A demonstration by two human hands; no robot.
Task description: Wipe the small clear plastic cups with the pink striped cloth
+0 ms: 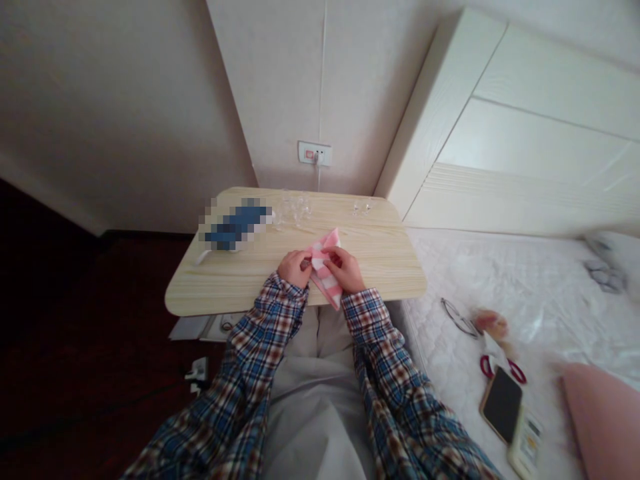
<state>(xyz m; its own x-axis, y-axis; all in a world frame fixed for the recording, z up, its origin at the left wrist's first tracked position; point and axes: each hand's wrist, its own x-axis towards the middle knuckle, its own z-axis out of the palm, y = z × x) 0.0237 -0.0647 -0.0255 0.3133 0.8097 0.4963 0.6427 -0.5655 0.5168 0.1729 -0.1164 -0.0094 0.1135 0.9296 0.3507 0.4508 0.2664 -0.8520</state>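
Observation:
A pink and white striped cloth (330,283) is held between my hands over the front part of the small wooden table (215,287). My left hand (295,268) pinches its left side, with the fingers curled in. From the right, my right hand (349,270) grips the cloth's upper part between thumb and fingers. One pointed corner of the cloth sticks up behind my fingers, and another hangs at the table's front edge. Small clear cups or glasses (297,208) stand in a group behind my hands, and more small clear ones (363,208) are at the back right.
A pixelated blue and white object (237,228) lies on the table's left. On the bed (440,267) to the right are glasses (459,319), red-handled scissors (517,372), a phone (501,405), a remote (527,443) and a pink cushion (603,413). A socket (314,153) is on the wall.

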